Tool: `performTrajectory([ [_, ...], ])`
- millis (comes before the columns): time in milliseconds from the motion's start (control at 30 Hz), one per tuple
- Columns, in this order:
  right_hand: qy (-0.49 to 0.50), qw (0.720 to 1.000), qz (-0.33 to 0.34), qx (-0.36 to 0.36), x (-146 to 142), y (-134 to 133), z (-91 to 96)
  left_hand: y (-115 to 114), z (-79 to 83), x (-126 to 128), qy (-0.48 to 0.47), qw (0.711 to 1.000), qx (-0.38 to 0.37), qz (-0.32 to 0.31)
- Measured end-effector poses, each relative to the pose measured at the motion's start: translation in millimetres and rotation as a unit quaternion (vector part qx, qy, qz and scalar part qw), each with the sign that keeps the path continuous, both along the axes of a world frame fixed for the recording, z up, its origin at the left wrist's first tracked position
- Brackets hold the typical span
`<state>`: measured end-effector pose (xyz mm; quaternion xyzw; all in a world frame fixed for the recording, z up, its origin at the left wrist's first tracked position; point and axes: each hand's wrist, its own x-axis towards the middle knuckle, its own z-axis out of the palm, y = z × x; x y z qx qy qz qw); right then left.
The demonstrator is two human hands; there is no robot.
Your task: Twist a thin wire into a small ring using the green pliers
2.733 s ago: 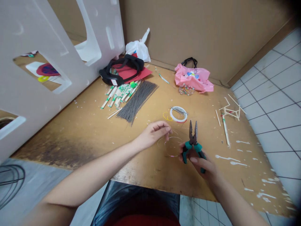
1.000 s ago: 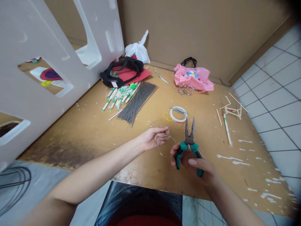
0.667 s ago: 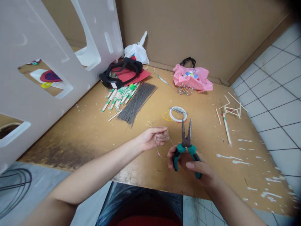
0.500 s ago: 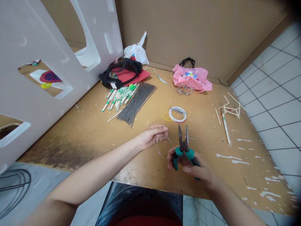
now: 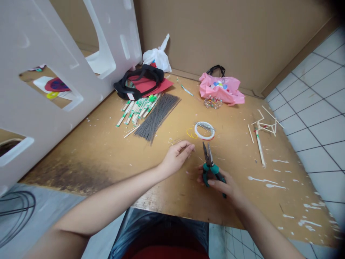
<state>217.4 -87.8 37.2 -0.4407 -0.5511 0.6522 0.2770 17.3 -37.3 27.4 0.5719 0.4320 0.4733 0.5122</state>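
Note:
My right hand (image 5: 223, 183) grips a pair of teal-handled needle-nose pliers (image 5: 210, 165) with the jaws squeezed together, pointing away from me. My left hand (image 5: 176, 158) is just to the left, its fingers pinched on a thin wire loop that I can barely make out between the two hands. Both hands hover low over the brown wooden table (image 5: 102, 151).
A white tape ring (image 5: 205, 130) and a yellow wire (image 5: 192, 133) lie just beyond the hands. A bundle of grey wires (image 5: 157, 117), green-marked sticks (image 5: 137, 108), a black strap (image 5: 138, 81), a pink bag (image 5: 221, 90) and a stick frame (image 5: 265, 126) lie farther off. White foam panels (image 5: 40, 82) stand left.
The pliers have moved left toward my left hand and their jaws have closed. The wire loop, plain to see before, now hardly shows.

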Motion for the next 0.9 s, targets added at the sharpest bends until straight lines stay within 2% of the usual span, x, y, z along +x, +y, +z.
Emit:
performTrajectory([
  [133, -0.145, 0.986, 0.014, 0.083, 17, 4, -2.8, 7, -6.2, -1, -0.044, 0.998, -0.035, -0.035],
  [200, -0.252, 0.952, 0.002, 0.175, 28, 6, -0.4, 9, -6.1, -3, -0.064, 0.996, -0.046, -0.053],
  [267, -0.357, 0.882, -0.001, 0.306, 40, 9, 4.5, 10, -4.7, -4, -0.076, 0.993, -0.059, -0.074],
  [367, -0.468, 0.732, 0.027, 0.495, 54, 14, 14.3, 10, -3.4, -5, -0.101, 0.985, -0.092, -0.105],
  [433, -0.513, 0.647, 0.049, 0.562, 60, 17, 21.3, 11, -3.8, -5, -0.125, 0.978, -0.112, -0.122],
  [500, -0.543, 0.594, 0.061, 0.591, 63, 20, 28.4, 11, -4.8, -5, -0.142, 0.973, -0.125, -0.135],
  [567, -0.559, 0.563, 0.071, 0.604, 63, 22, 35.8, 11, -5.4, -5, -0.146, 0.970, -0.131, -0.144],
  [633, -0.567, 0.545, 0.080, 0.612, 61, 24, 43.1, 11, -5.3, -5, -0.138, 0.971, -0.132, -0.147],
  [767, -0.573, 0.525, 0.095, 0.622, 54, 26, 54.1, 10, -4.1, -6, -0.080, 0.981, -0.111, -0.137],
  [900, -0.572, 0.516, 0.106, 0.629, 50, 27, 57.6, 8, -2.3, -7, -0.031, 0.988, -0.079, -0.127],
])
